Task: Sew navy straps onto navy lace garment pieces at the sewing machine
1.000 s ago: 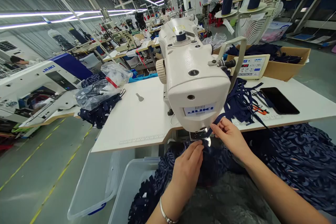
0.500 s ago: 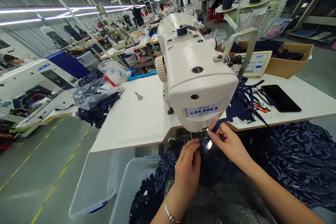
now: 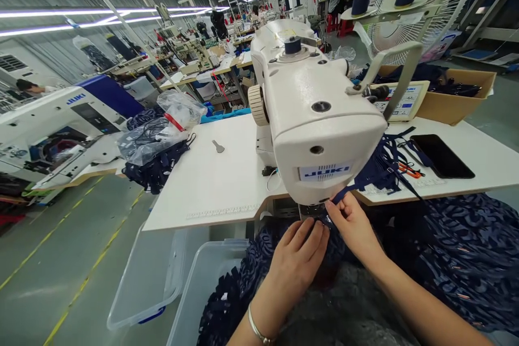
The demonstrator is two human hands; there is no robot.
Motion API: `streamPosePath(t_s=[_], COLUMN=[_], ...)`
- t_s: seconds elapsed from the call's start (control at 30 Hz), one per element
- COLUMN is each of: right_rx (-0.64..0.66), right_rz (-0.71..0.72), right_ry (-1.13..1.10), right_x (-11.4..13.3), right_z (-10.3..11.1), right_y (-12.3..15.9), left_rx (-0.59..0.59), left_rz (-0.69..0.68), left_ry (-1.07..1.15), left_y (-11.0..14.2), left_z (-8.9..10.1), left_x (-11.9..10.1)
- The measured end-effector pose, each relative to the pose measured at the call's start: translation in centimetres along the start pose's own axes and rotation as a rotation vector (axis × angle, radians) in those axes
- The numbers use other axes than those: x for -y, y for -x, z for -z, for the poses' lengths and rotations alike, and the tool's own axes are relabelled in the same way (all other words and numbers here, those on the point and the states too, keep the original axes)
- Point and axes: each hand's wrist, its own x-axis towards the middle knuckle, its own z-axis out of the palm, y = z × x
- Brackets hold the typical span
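Observation:
A white JUKI sewing machine [image 3: 324, 135] stands straight ahead, its head over both hands. My right hand [image 3: 354, 227] pinches a narrow navy strap [image 3: 343, 193] just right of the needle area. The strap runs back towards a tangled heap of navy straps [image 3: 377, 165] on the table. Close against it, my left hand [image 3: 300, 251] has its fingers bent and pressed together on dark navy fabric [image 3: 327, 221] below the machine head. The fingers hide most of what they hold, and the needle is covered too. Patterned navy fabric [image 3: 263, 248] hangs below the left hand.
Right on the white table [image 3: 227, 184] lie a black phone [image 3: 441, 155] and orange-handled snips [image 3: 410, 170]; a grey metal piece [image 3: 218, 146] lies left. Clear plastic bins [image 3: 194, 275] stand below. More patterned fabric [image 3: 466, 248] spreads at right. A cardboard box [image 3: 466, 100] sits behind.
My left hand has moved right and closer to the right hand, its fingers now over the shiny spot seen before. The right hand keeps its pinch on the strap. The view has shifted slightly.

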Motion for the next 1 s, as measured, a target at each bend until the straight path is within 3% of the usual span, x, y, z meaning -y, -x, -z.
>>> streamPosePath(t_s=[1.0], right_rx=[0.115], right_rz=[0.001], right_ry=[0.146], right_x=[0.3], right_z=[1.1], right_y=[-0.6], left_rx=[0.052], left_rz=[0.034], left_ry=[0.053], left_y=[-0.1], left_z=[0.1], left_x=[-0.2])
